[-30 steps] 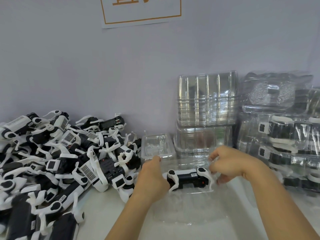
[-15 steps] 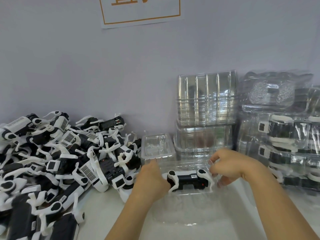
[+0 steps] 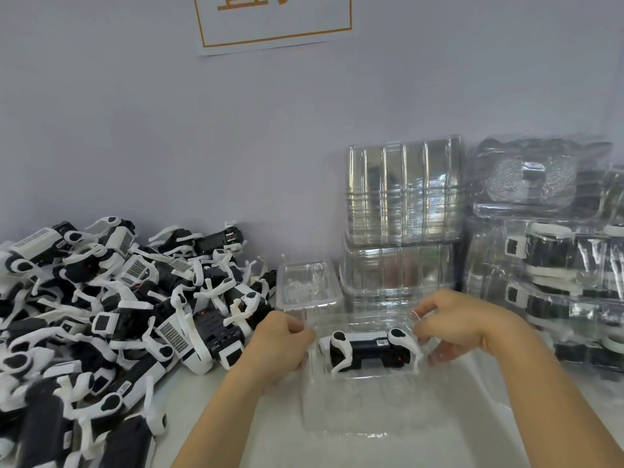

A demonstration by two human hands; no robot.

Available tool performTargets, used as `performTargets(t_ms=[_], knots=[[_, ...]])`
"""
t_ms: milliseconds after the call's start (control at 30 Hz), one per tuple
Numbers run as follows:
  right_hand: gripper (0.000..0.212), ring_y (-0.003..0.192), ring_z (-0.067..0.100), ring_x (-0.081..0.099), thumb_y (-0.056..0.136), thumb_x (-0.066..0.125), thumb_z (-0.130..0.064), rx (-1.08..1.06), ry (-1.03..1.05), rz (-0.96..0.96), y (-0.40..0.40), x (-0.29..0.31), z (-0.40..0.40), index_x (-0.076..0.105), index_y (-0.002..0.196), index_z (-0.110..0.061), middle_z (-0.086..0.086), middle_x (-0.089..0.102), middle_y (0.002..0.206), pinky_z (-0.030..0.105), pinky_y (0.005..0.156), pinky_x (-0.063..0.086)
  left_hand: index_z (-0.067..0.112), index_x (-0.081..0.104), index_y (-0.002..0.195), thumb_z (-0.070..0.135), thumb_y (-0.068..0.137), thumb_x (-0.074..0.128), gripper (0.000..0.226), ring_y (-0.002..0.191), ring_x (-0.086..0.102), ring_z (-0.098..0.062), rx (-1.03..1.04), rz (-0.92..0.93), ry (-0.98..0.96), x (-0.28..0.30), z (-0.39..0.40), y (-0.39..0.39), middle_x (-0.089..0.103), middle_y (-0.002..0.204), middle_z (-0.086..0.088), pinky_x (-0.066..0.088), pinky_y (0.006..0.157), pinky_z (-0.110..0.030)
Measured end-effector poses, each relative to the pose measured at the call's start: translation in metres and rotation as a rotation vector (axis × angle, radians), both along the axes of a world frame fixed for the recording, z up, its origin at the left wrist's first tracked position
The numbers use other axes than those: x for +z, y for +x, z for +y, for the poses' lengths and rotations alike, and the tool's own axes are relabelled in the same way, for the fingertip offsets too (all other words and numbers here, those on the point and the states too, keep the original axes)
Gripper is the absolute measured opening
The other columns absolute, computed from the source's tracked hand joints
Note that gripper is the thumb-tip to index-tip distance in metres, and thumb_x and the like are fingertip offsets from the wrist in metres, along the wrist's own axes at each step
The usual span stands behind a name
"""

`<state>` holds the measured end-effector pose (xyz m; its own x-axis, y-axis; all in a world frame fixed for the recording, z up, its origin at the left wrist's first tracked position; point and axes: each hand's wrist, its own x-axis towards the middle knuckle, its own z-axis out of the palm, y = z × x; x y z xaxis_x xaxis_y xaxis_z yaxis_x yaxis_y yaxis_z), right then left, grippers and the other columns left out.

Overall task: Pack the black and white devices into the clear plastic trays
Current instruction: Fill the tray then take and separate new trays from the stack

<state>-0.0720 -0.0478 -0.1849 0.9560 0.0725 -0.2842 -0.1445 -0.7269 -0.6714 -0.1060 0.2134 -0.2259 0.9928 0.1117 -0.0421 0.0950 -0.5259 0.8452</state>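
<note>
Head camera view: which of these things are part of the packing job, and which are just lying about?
In use:
left hand
right hand
device
clear tray
pile of devices
empty tray stack
packed trays

Lying about:
wall sign

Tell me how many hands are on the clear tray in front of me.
2. The left hand pinches the clear tray's left rim; the right hand pinches its right rim, either side of the device inside. None hidden.

Sign on the wall, pale desk below

A white sign (image 3: 273,21) with an orange border hangs on the lilac wall (image 3: 169,130); the desk (image 3: 216,400) is white.
</note>
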Motion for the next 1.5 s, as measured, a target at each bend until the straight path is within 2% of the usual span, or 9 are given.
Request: performTargets(t_ms=[433,667,867,1033,1100,1233,1300,1367,1500], knots=[[0.013,0.063,0.024,0.074,0.091,0.061,-0.001,0.003,0.014,-0.004,-0.001,0.001,0.001,0.063,0.086,-0.013,0.012,0.071,0.094,0.033,0.066,0.063,0.012,0.049,0.058,0.031,0.09,0.067,0.042,0.054,0.071,-0.02,0.1,-0.011,0.277,0.018,-0.01,-0.011,0.061,0.054,-0.005,0.06,0.063,-0.032],[0.01,0.07,0.029,0.076,0.091,0.06,0.0,0.029,0.062,-0.013,-0.006,0.008,0.001,0.062,0.089,-0.01,0.016,0.072,0.096,0.038,0.071,0.063,-0.011,0.068,0.073,0.022,0.091,0.061,0.038,0.049,0.063,-0.015,0.101,0.001,0.239,0.019,-0.01,-0.01,0.073,0.065,-0.011,0.06,0.064,-0.032],[0.019,0.072,0.027,0.076,0.086,0.065,-0.003,0.051,0.155,-0.062,-0.013,0.027,-0.005,0.068,0.104,-0.007,0.013,0.076,0.089,0.027,0.057,0.059,0.0,0.066,0.062,0.02,0.092,0.06,0.036,0.048,0.066,-0.017,0.134,-0.041,0.099,0.027,-0.007,-0.012,0.072,0.062,-0.011,0.054,0.051,-0.023],[0.024,0.071,0.028,0.076,0.09,0.068,-0.009,0.031,0.244,-0.145,-0.012,0.032,-0.005,0.061,0.113,-0.013,0.015,0.073,0.098,0.03,0.061,0.06,0.007,0.072,0.078,0.029,0.095,0.06,0.031,0.053,0.064,-0.01,0.181,-0.157,0.065,0.036,-0.007,-0.01,0.073,0.063,-0.002,0.058,0.065,-0.027],[0.029,0.07,0.026,0.076,0.091,0.067,-0.008,0.018,0.252,-0.156,-0.012,0.032,-0.005,0.059,0.118,-0.011,0.016,0.069,0.106,0.028,0.058,0.059,0.021,0.066,0.104,0.04,0.093,0.061,0.023,0.063,0.067,-0.006,0.157,-0.182,0.046,0.044,-0.006,-0.013,0.074,0.077,0.004,0.055,0.061,-0.022],[0.031,0.07,0.027,0.076,0.089,0.067,-0.008,0.014,0.248,-0.16,-0.012,0.032,-0.003,0.059,0.119,-0.012,0.015,0.069,0.108,0.03,0.059,0.06,0.064,0.026,0.136,0.079,0.07,0.065,0.078,0.124,0.049,-0.012,-0.182,-0.235,0.104,0.05,-0.003,-0.021,0.037,0.135,0.022,0.047,0.098,-0.033],[0.029,0.07,0.027,0.076,0.089,0.068,-0.008,0.005,0.233,-0.172,-0.012,0.031,-0.001,0.061,0.116,-0.012,0.014,0.07,0.105,0.033,0.063,0.061,0.077,0.022,0.132,0.09,0.051,0.066,0.093,0.151,0.013,-0.014,-0.372,-0.193,0.22,0.048,-0.006,-0.025,0.011,0.157,0.023,0.027,0.119,-0.047],[0.027,0.07,0.027,0.076,0.088,0.068,-0.008,-0.007,0.227,-0.178,-0.012,0.031,0.0,0.062,0.114,-0.012,0.012,0.069,0.106,0.035,0.066,0.062,0.079,0.026,0.129,0.086,0.044,0.074,0.099,0.15,-0.013,-0.008,-0.453,-0.128,0.326,0.043,-0.011,-0.027,-0.013,0.158,0.031,0.015,0.122,-0.053],[0.024,0.07,0.027,0.076,0.088,0.067,-0.007,-0.004,0.235,-0.179,-0.013,0.032,0.001,0.063,0.111,-0.013,0.012,0.073,0.1,0.03,0.06,0.06,0.075,0.03,0.129,0.068,0.052,0.084,0.095,0.147,-0.014,-0.007,-0.424,-0.108,0.48,0.035,-0.016,-0.027,-0.01,0.154,0.035,0.02,0.118,-0.056]])
